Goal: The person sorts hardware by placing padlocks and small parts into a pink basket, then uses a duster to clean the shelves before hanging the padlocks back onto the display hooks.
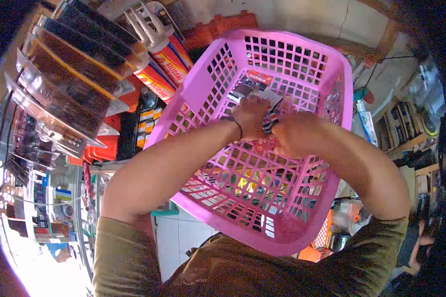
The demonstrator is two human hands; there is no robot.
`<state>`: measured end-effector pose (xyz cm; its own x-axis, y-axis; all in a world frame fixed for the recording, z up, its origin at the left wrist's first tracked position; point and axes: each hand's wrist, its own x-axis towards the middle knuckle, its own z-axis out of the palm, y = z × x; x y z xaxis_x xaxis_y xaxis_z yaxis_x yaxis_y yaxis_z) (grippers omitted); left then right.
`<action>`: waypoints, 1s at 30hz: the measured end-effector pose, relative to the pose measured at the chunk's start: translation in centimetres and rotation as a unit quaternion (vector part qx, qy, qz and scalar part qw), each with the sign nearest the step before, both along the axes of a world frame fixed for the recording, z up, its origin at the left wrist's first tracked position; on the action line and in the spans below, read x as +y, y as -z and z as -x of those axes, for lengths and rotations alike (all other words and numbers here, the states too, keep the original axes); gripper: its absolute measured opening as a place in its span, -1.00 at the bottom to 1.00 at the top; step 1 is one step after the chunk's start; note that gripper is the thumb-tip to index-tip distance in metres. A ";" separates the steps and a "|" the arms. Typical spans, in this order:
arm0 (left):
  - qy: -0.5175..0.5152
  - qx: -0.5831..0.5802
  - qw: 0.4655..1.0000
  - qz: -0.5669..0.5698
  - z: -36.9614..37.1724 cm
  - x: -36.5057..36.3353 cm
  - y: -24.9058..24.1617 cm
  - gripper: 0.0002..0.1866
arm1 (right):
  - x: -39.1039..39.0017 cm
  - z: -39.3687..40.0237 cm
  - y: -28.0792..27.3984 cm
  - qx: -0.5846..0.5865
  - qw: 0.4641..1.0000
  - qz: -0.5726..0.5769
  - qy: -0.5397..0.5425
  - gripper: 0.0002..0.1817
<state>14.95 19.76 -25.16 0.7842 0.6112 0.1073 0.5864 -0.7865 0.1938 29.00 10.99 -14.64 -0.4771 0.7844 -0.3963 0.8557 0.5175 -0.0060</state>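
Note:
A large pink plastic basket (344, 99) with lattice walls stands in front of me, and both my hands reach inside it. My left hand (254, 117) is over small packets near the middle of the basket, its fingers partly hidden. Close beside it, my right hand (298, 134) has its fingers curled at a dark striped item (270, 121) and a red patterned packet (266, 144); what it holds I cannot make out. Beyond my hands lies a red and black package (258, 77) with white lettering, next to a pale card (269, 95).
Silicone tubes (166, 72) stand left of the basket. Clear-wrapped packages (67, 69) hang at the upper left. Orange bins (104, 146) are below them. Shelves with goods (399, 123) line the right side. Part of another person (416, 247) shows at the lower right.

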 end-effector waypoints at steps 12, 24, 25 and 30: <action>-0.132 0.411 0.883 0.183 -0.9 -2.5 -6.7 -0.17 | 1.8 -0.5 0.7 -0.041 0.996 0.049 -0.059 -0.61; -0.146 0.016 0.988 -0.052 -4.4 -0.2 -3.1 -0.65 | 3.0 -3.8 3.6 0.369 0.872 -0.248 0.203 -0.81; -0.144 0.016 0.988 -0.055 -4.4 -0.1 -3.0 -0.65 | 3.6 -4.0 4.4 0.421 0.850 -0.240 0.207 -0.83; -0.123 -0.001 0.982 -0.146 0.3 -0.3 -6.7 -0.66 | 3.7 -2.8 1.8 0.319 0.884 -0.291 0.180 -0.83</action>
